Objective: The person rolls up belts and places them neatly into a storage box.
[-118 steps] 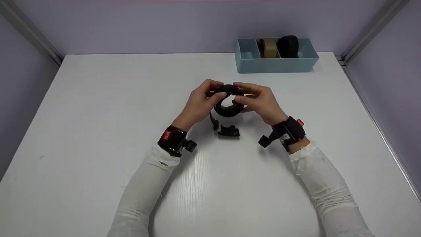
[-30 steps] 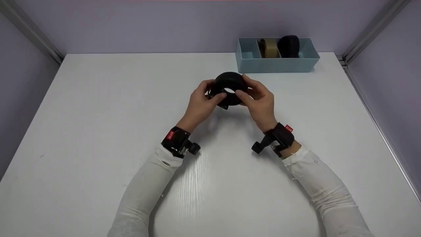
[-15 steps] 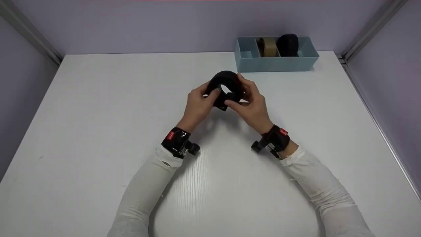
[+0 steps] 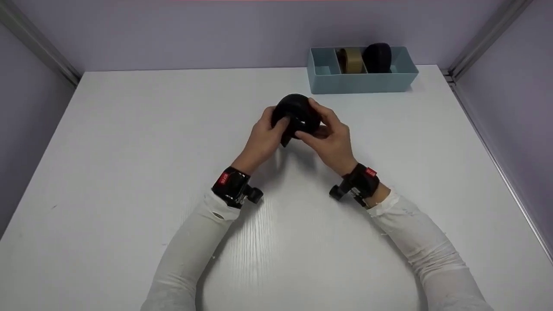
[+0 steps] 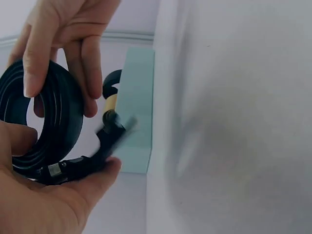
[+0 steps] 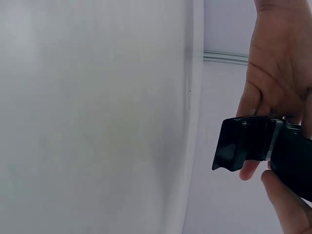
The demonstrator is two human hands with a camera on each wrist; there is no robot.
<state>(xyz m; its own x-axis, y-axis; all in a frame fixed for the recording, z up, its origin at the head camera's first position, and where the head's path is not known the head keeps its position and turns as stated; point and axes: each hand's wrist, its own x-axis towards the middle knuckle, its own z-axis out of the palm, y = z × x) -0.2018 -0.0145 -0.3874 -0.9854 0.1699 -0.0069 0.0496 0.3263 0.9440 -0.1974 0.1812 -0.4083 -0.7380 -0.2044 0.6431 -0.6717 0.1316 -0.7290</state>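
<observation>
Both hands hold a coiled black belt (image 4: 296,113) above the white table. My left hand (image 4: 264,134) grips its left side, thumb at the coil's centre. My right hand (image 4: 332,140) grips the right side, thumb at the lower front and fingers behind the outer edge. In the left wrist view, the loose end with the buckle (image 5: 108,139) juts out past the left hand's fingertips. The right wrist view shows the black buckle (image 6: 233,144) and a metal band beside it, against the left hand's fingers.
A blue divided box (image 4: 363,83) stands at the table's back right. Inside are a tan roll (image 4: 353,60) and a black roll (image 4: 378,58), in separate compartments; the left compartment shows its bare bottom. Purple panels rise behind and beside the white table (image 4: 129,151).
Earlier the belt's end and buckle hung below a wider coil; now they lie close to it. The coil has moved up and turned, and the right hand has shifted slightly left.
</observation>
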